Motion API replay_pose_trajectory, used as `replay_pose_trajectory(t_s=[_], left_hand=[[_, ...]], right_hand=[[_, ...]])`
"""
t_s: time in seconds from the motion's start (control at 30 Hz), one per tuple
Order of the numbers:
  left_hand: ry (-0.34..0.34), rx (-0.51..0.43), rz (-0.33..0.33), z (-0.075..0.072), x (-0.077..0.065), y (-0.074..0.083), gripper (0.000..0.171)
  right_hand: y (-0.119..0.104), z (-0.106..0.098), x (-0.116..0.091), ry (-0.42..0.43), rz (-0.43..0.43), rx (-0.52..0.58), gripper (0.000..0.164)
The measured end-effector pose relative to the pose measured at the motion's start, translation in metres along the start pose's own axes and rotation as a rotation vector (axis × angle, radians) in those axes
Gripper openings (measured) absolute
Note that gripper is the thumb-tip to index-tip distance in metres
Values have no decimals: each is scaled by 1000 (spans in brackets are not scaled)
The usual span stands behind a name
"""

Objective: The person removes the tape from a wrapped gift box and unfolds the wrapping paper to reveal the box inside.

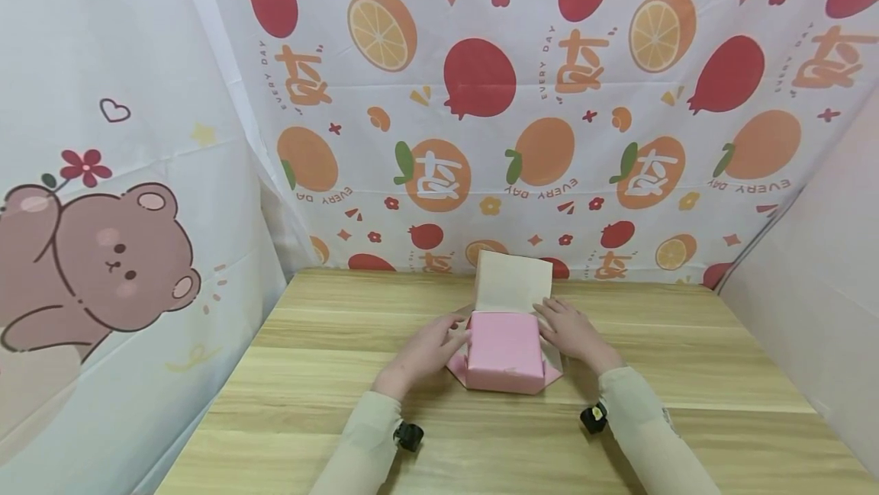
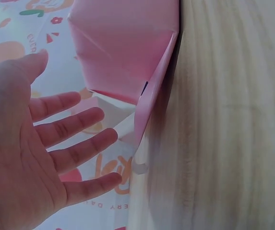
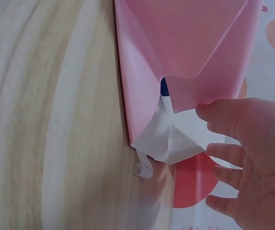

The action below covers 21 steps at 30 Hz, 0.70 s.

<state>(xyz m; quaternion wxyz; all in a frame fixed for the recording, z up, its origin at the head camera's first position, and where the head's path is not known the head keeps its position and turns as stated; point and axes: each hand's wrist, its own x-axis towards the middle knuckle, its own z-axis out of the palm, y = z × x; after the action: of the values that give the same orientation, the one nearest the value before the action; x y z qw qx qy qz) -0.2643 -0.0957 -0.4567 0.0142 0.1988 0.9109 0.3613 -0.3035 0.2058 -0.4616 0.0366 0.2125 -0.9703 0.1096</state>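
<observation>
A box partly covered in pink wrapping paper point(image 1: 505, 348) sits on the wooden table, its pale paper underside point(image 1: 513, 283) standing up behind it. My left hand point(image 1: 429, 346) is at the box's left side; its fingers are spread and fairly straight in the left wrist view, gripping nothing. On the other side my right hand point(image 1: 573, 331) has its thumb at the edge of a pink side flap point(image 3: 207, 93), fingers loosely bent. Folded paper point(image 2: 149, 96) juts out at the left end. Through a gap at the right end shows a dark patch point(image 3: 164, 87).
A curled piece of clear tape point(image 3: 144, 165) hangs from the paper's edge. The wooden table point(image 1: 309, 403) extends around the box. Behind it hangs a fruit-print cloth point(image 1: 384, 114), with a bear-print cloth point(image 1: 130, 266) on the left.
</observation>
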Motion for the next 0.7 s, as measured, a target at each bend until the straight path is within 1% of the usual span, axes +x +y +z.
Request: replay_pose_trajectory(t_s=[0.17,0.47,0.6,0.7], left_hand=[[33,-12,26,-3,3,-1,44],[45,37,61,-4,8,-4,37],[35,45,67,-2,12,-7,36],[9,45,60,2,15,-10,40]], right_hand=[[0,-1,-2,25,-10,-4,46],[2,2,-2,42,-14,1,43],[6,5,1,9,-1,5,43],[11,7,3,-34,12,23,44]])
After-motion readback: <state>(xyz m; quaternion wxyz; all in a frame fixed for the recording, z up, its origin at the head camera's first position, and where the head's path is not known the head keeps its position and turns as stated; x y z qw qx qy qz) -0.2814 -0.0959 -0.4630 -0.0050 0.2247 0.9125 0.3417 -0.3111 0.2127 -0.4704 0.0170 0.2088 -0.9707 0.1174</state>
